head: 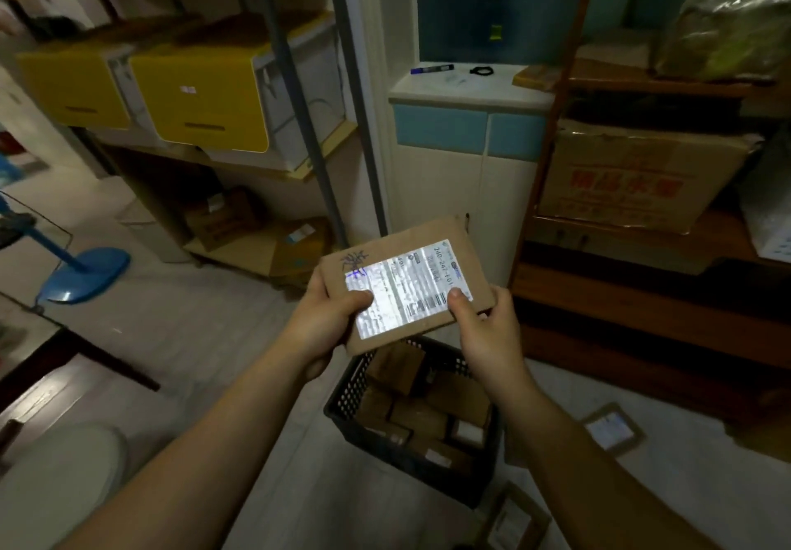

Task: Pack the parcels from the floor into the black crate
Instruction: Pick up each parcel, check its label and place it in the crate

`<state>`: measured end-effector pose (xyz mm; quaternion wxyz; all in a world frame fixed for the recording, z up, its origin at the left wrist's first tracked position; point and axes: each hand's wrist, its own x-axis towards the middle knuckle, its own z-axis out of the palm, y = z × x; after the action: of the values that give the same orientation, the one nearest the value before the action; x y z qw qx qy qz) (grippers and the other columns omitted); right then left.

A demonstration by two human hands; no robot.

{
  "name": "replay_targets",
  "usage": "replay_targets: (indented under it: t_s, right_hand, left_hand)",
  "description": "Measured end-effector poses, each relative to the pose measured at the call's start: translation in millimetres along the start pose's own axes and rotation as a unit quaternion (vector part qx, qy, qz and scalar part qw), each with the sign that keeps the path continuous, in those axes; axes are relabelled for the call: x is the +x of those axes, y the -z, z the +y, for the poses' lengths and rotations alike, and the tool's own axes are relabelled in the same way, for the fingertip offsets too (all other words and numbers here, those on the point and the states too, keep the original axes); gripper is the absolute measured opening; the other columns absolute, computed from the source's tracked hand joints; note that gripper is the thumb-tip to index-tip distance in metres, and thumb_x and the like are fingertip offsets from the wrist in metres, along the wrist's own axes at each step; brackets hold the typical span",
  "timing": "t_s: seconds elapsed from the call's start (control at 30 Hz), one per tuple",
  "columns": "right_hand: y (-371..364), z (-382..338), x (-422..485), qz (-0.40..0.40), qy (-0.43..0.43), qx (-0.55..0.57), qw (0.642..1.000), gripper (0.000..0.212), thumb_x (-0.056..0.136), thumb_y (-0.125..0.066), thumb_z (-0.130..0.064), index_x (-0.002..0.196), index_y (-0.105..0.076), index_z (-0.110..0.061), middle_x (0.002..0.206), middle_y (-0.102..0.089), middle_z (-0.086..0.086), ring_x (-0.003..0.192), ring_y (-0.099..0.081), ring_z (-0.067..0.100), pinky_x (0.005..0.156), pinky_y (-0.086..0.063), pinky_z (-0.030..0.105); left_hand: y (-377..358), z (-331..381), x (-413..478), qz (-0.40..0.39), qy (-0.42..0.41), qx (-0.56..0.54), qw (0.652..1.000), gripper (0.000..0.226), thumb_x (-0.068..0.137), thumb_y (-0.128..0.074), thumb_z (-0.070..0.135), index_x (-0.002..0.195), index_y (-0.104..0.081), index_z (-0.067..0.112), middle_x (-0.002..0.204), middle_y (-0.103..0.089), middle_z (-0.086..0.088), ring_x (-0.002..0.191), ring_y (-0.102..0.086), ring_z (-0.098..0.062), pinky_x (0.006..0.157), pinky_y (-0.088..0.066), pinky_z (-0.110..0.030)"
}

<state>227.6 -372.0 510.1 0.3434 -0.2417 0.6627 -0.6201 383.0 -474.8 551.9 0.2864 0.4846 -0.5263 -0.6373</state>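
Both hands [329,327] [488,335] hold a parcel [406,284] above the black crate [342,412]

1. Dim room, muted colours; the lower shelves [642,288] sit in deep shadow.
2. Strong white glare off the label [402,292] on the parcel [342,265] washes out its print.
3. Edges bend with wide-angle distortion; corners are blurred.

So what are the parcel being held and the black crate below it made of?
The parcel looks like matte brown cardboard or kraft paper, going by its dull tan face; its label is glossy, glaring white under the light. The black crate seems moulded plastic: its wall is a regular grid of small holes.
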Motion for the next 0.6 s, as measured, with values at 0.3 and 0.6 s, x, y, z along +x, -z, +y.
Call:
replay_targets:
  t_s: [0.3, 0.6]
  right_hand:
    - [-55, 59, 35, 0.040, -0.020, -0.086, 0.995, 0.043, 0.092, -0.060, -0.022, 0.124, -0.033, -0.033, 0.104, -0.052, -0.020, 0.097, -0.054, 0.003, 0.074, -0.043, 0.015]
    - [-160, 130, 53, 0.126, -0.096, -0.142, 0.977, 0.050, 0.089, -0.062, -0.017, 0.130, -0.036, -0.032, 0.112, -0.048, -0.026, 0.104, -0.050, -0.009, 0.078, -0.042, 0.006]
  left_hand:
    - [34, -29, 108, -0.129, 0.001, 0.174, 0.976, 0.056, 0.088, -0.059, 0.012, 0.134, -0.034, 0.031, 0.115, -0.060, 0.000, 0.098, -0.063, -0.019, 0.066, -0.055, -0.029]
    - [108, -85, 207, -0.259, 0.002, 0.287, 0.922, 0.057, 0.083, -0.059, -0.001, 0.104, -0.039, 0.048, 0.103, -0.053, 0.011, 0.095, -0.058, -0.010, 0.080, -0.056, -0.036]
